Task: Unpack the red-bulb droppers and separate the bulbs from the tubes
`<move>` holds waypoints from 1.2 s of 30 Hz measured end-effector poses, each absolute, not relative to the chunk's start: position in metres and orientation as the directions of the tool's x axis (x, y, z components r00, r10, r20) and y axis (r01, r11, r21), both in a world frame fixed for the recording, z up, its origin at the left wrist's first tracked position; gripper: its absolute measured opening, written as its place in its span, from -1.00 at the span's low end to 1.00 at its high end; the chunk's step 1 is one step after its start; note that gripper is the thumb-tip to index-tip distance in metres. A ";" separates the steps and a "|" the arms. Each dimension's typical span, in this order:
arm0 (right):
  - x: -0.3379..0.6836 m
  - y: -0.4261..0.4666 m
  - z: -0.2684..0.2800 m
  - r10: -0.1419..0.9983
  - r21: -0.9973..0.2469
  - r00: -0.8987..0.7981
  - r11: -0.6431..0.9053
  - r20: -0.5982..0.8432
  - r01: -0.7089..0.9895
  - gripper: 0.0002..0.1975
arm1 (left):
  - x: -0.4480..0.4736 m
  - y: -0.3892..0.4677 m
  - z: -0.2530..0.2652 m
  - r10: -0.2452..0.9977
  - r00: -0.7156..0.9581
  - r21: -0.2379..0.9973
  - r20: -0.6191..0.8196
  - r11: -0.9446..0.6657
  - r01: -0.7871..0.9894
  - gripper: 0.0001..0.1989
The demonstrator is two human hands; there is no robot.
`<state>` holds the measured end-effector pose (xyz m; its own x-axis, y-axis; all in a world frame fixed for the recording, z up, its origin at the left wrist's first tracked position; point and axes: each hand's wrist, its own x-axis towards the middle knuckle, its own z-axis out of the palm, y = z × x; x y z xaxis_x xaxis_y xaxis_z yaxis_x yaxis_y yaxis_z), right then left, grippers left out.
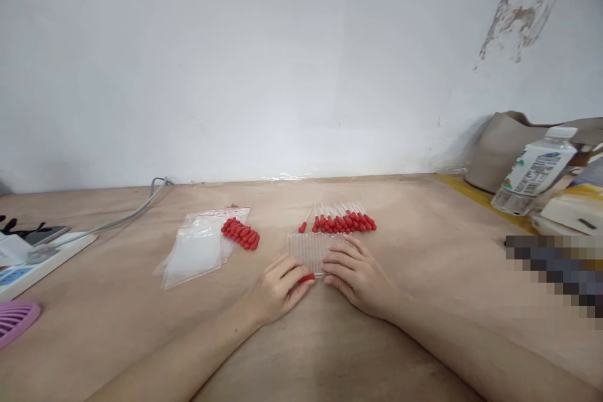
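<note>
My left hand (pixel 281 286) is closed, with a red rubber bulb (pixel 307 277) pinched between thumb and fingers near the table's front. A clear glass tube (pixel 320 275) lies sideways between that bulb and my right hand (pixel 354 273), whose fingers are closed around its other end. Whether the tube is inside the bulb I cannot tell. Just beyond my fingers lies a row of clear glass tubes (pixel 306 251), side by side, partly covered by my right hand. Behind it are several glass droppers (pixel 346 221) with red bulbs, their thin tips pointing to the wall.
Loose red bulbs (pixel 241 233) lie piled at the edge of some clear zip bags (pixel 193 254) on the left. A power strip (pixel 42 264) with a grey cable (pixel 127 218) is farther left, near a purple plastic item (pixel 16 321). A bottle (pixel 534 169) stands at the right.
</note>
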<state>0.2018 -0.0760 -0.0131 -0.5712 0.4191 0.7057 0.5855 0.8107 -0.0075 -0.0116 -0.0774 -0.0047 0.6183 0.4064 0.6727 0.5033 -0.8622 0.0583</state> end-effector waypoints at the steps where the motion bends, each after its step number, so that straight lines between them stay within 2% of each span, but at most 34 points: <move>1: 0.200 -0.076 -0.015 0.410 -0.010 -0.566 0.816 0.716 0.578 -0.85 | -0.011 -0.078 -0.004 0.402 0.623 0.052 0.671 -0.863 0.502 -0.89; 6: 0.200 -0.077 -0.017 0.368 -0.018 -0.572 0.851 0.733 0.524 -0.84 | -0.010 -0.076 -0.003 0.300 0.691 -0.053 0.658 -0.897 0.440 -0.74; 9: 0.200 -0.078 -0.015 0.381 -0.033 -0.590 0.858 0.712 0.513 -0.82 | -0.008 -0.076 -0.004 0.239 0.681 -0.121 0.692 -0.892 0.436 -0.76; 12: 0.200 -0.080 -0.013 0.389 -0.035 -0.622 0.864 0.680 0.502 -0.80 | -0.007 -0.078 -0.004 0.230 0.689 -0.147 0.688 -0.885 0.442 -0.78; 18: 0.198 -0.083 -0.014 0.351 -0.032 -0.655 0.894 0.670 0.446 -0.84 | -0.008 -0.083 -0.001 0.261 0.726 -0.128 0.637 -0.892 0.433 -0.83; 27: 0.202 -0.090 -0.012 0.236 0.174 -0.698 0.869 0.675 0.463 -0.85 | -0.013 -0.083 -0.003 0.275 0.740 -0.081 0.614 -0.910 0.406 -0.83; 30: 0.219 -0.088 -0.009 0.210 0.201 -0.681 0.859 0.702 0.472 -0.83 | -0.022 -0.081 -0.005 0.306 0.707 -0.042 0.637 -0.902 0.429 -0.81; 32: 0.234 -0.083 -0.006 0.278 0.132 -0.591 0.821 0.757 0.556 -0.82 | -0.031 -0.079 -0.005 0.342 0.655 -0.015 0.674 -0.880 0.475 -0.81; 34: 0.248 -0.075 -0.002 0.474 -0.022 -0.431 0.692 0.768 0.721 -0.82 | -0.038 -0.077 -0.005 0.372 0.619 0.001 0.692 -0.858 0.514 -0.82; 36: 0.258 -0.067 -0.001 0.652 -0.181 -0.259 0.527 0.712 0.830 -0.78 | -0.041 -0.075 -0.005 0.391 0.599 0.006 0.699 -0.841 0.541 -0.82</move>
<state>0.2579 -0.0674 -0.0014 -0.2592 0.6525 0.7121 0.8305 0.5270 -0.1806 -0.0413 -0.0753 -0.0046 0.5991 0.3908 0.6988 0.5412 -0.8409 0.0063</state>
